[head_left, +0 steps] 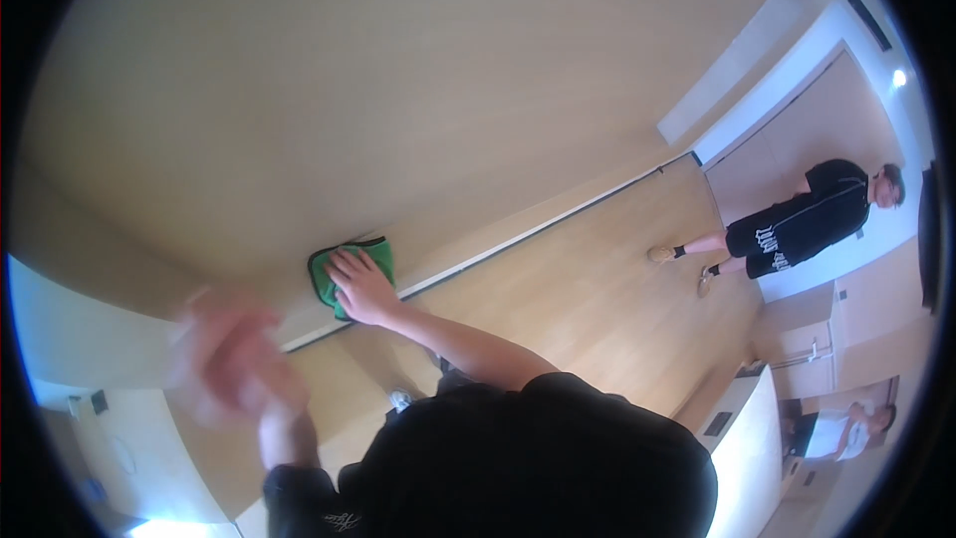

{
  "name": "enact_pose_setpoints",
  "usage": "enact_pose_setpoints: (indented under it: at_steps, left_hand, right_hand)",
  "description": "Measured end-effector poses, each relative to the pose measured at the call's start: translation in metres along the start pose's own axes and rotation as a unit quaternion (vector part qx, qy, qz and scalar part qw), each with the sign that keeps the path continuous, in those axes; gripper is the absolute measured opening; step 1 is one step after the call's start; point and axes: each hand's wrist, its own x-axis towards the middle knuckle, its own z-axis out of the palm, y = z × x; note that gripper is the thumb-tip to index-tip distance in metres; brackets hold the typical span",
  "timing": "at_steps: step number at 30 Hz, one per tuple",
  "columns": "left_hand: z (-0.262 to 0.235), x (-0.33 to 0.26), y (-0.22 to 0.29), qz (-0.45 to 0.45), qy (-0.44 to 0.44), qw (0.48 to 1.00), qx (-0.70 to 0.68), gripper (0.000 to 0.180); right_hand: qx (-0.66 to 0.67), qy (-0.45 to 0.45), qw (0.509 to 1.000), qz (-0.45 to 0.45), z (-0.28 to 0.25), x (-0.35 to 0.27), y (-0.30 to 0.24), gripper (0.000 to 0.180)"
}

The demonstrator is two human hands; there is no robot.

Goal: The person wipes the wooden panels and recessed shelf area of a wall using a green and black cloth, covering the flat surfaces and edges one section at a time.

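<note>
A green cloth (328, 286) with a dark border lies against a broad tan surface (329, 110), which looks like a wall. My right hand (363, 284) is on top of the cloth, its fingers bent and pressing into it. Part of the cloth under the palm is hidden. Over to the left, my left hand (231, 359) is raised in front of the surface, apart from the cloth. Motion smears its fingers, so their shape and anything in them do not show.
A dark strip with a pale edge (538, 224) runs along the foot of the tan surface, beside the wood-coloured floor (588, 269). One person in black (807, 219) stands at the right near a door (787, 130). Another person in a white top (841, 433) is farther off, beyond a white-topped counter (752, 448).
</note>
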Motion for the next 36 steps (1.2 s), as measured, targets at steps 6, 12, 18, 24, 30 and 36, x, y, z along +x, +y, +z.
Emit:
enact_pose_setpoints:
  at_steps: [6, 12, 18, 24, 30, 36]
  left_hand:
    - [0.018, -0.189, -0.107, -0.276, -0.174, 0.943, 0.071, 0.024]
    - [0.001, -0.284, -0.126, -0.161, -0.38, 0.87, 0.269, 0.067]
    - [0.017, -0.276, -0.126, -0.189, -0.402, 0.847, 0.292, 0.073]
    - [0.016, -0.291, -0.125, -0.24, -0.435, 0.813, 0.304, 0.072]
    - [0.055, -0.287, -0.122, -0.253, -0.462, 0.793, 0.306, 0.071]
    - [0.094, -0.267, -0.123, -0.363, -0.426, 0.711, 0.426, 0.065]
  right_hand:
    - [0.011, 0.026, 0.996, 0.081, 0.008, -0.012, -0.027, 0.058]
    - [-0.116, 0.078, 0.941, 0.308, -0.032, -0.032, 0.065, 0.059]
    - [-0.183, 0.054, 0.868, 0.458, -0.072, -0.032, 0.181, 0.064]
    - [-0.21, 0.071, 0.836, 0.503, -0.098, -0.064, 0.274, 0.064]
    - [-0.228, 0.112, 0.805, 0.536, -0.131, -0.077, 0.347, 0.067]
    - [-0.25, 0.143, 0.785, 0.548, -0.197, -0.102, 0.446, 0.066]
